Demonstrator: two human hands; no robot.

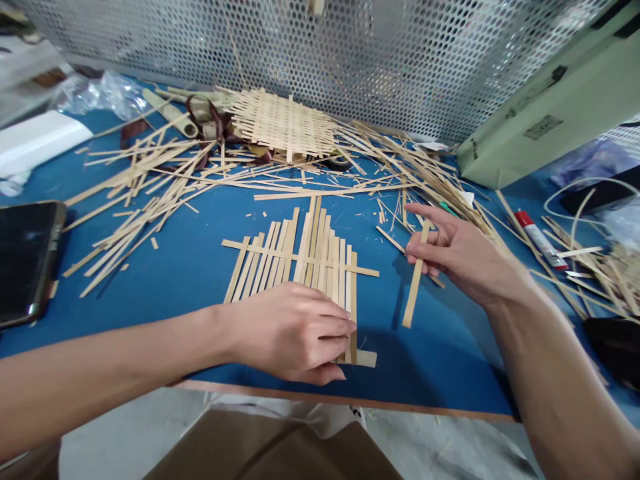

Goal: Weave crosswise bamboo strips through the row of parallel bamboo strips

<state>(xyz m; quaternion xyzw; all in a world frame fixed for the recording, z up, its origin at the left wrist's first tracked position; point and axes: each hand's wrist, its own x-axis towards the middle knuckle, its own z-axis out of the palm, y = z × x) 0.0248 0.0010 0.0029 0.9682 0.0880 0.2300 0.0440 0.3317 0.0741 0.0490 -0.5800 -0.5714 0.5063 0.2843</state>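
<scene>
My left hand [295,330] lies palm down over a row of upright flat bamboo strips [280,253], its fingers bent together and pressing on their lower right part. One crosswise strip [367,271] weaves through the row near the top. A piece of pale tape [367,359] shows at the row's lower right corner; the rest of that lower end is hidden under the hand. Off to the right, my right hand [450,250] pinches a short bamboo strip [414,293] between thumb and fingers, the index finger stretched out. This strip is apart from the row and tilted.
A woven bamboo mat [285,123] sits on loose strips [165,193] at the back. A phone [30,260] lies left; a red-and-white tube [543,240] and a green box [550,93] are right. Perforated metal [340,53] closes the back of the blue table [190,333].
</scene>
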